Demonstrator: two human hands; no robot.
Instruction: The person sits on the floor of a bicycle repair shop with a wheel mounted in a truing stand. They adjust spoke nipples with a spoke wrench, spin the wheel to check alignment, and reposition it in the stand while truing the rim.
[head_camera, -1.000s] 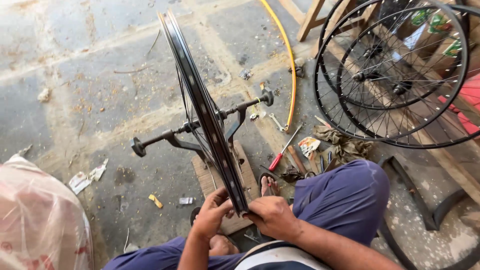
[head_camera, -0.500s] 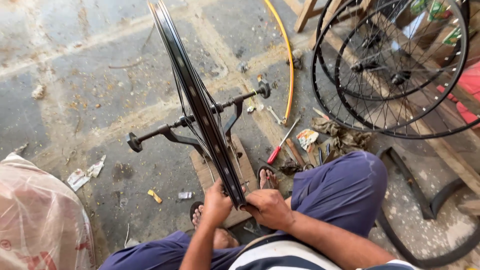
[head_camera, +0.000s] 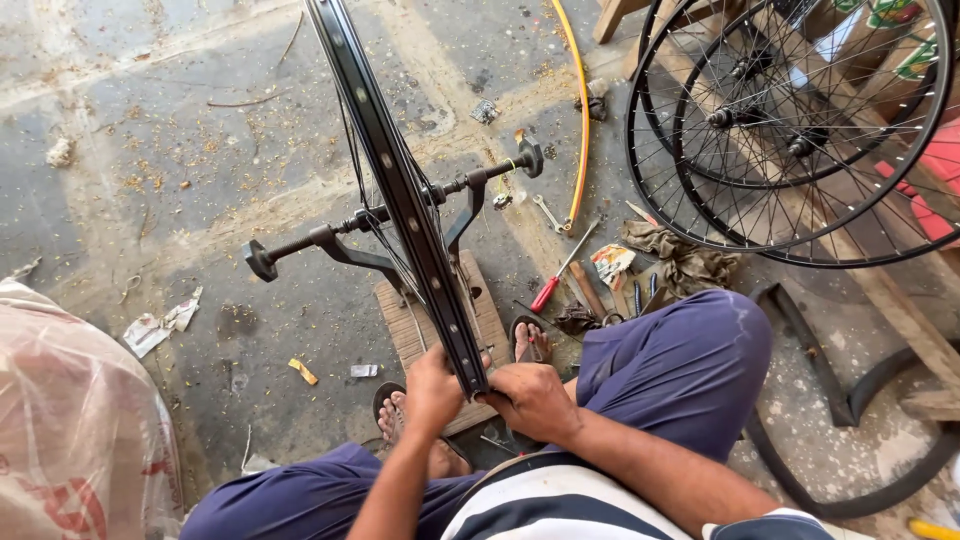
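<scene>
The black bicycle wheel rim (head_camera: 400, 190) stands upright in a black truing stand (head_camera: 345, 245) on a wooden board (head_camera: 400, 330) on the concrete floor; the left hand (head_camera: 432, 390) and right hand (head_camera: 530, 400) close on its near edge from either side. A red-handled screwdriver (head_camera: 562, 270) and a torn, coloured paper packet (head_camera: 610, 265) lie just right of the stand; spoked wheels (head_camera: 790, 130) lean further right; a bulging pinkish sack with red print (head_camera: 75, 430) sits at lower left.

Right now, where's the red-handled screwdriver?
In the head view, the red-handled screwdriver lies on the concrete floor right of the black wheel rim, just beyond the person's right knee, between the small silver wrench and the crumpled wrapper.
</scene>
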